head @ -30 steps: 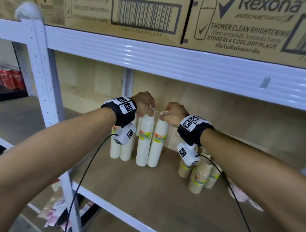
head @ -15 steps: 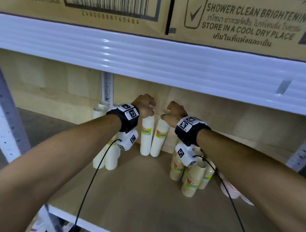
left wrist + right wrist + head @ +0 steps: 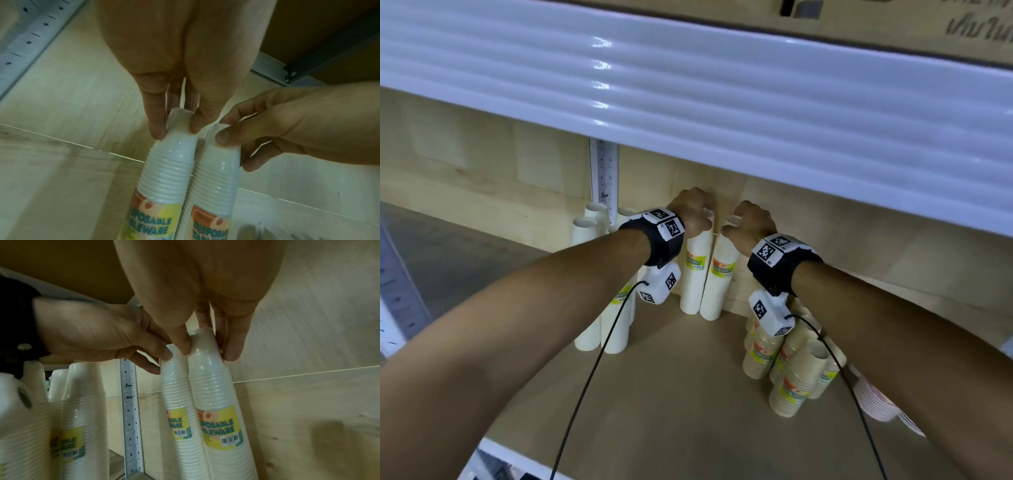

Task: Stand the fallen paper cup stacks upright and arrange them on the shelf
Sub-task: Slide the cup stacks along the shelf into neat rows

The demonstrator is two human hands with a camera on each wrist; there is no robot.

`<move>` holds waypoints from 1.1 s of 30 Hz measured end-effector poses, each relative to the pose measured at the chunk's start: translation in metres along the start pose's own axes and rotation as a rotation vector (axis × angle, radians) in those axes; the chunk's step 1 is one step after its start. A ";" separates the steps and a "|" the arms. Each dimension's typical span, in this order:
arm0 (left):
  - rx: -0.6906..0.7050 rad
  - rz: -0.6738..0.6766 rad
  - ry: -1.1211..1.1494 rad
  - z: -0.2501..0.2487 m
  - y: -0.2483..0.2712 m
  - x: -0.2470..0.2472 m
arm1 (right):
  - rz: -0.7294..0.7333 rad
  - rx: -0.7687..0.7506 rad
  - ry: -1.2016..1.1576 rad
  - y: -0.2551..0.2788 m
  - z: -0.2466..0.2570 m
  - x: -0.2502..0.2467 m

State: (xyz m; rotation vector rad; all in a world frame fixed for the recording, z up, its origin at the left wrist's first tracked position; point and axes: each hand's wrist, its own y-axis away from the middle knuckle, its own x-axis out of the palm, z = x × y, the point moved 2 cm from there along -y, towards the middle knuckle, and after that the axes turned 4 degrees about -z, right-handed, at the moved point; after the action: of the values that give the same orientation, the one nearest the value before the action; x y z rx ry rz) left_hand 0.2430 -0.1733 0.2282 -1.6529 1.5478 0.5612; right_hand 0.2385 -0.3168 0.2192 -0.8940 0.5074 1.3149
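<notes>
Two tall white paper cup stacks stand upright side by side against the shelf's back wall. My left hand (image 3: 697,214) pinches the top of the left stack (image 3: 693,274) between thumb and fingers (image 3: 157,128). My right hand (image 3: 744,222) pinches the top of the right stack (image 3: 720,277) in the same way, its thumb and fingers (image 3: 232,352) on either side of the top cup. Both stacks carry a yellow "Disposable Tableware" label (image 3: 219,430). The two stacks touch each other, and their bases rest on the shelf board (image 3: 671,377).
More white stacks (image 3: 616,329) stand upright at the left by a perforated metal post (image 3: 604,178). Several shorter tan cup stacks (image 3: 791,373) stand at the right under my right wrist, with plates (image 3: 876,401) beyond. A white shelf beam (image 3: 688,102) hangs low overhead.
Both hands have carried the two stacks deeper into the shelf, up to the back wall. My head has moved closer and lower under the beam.
</notes>
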 end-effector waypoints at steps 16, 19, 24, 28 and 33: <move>0.011 -0.044 0.007 -0.007 -0.006 -0.004 | -0.003 -0.048 0.056 0.001 0.013 -0.005; 0.029 -0.054 -0.021 -0.011 0.000 -0.016 | -0.041 -0.097 0.057 0.006 0.021 -0.014; 0.048 -0.088 -0.090 -0.015 0.016 -0.054 | -0.044 -0.164 0.138 0.012 0.050 -0.016; 0.032 -0.145 -0.186 -0.003 0.031 -0.085 | -0.037 -0.267 0.130 0.019 0.080 -0.006; -0.062 -0.178 -0.221 0.021 0.055 -0.124 | 0.020 -0.333 0.051 0.035 0.109 0.016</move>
State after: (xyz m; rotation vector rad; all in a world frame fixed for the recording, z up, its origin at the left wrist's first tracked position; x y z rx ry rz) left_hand 0.1745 -0.0770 0.2979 -1.6924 1.2224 0.6770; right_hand 0.1910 -0.2200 0.2615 -1.2017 0.3419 1.4218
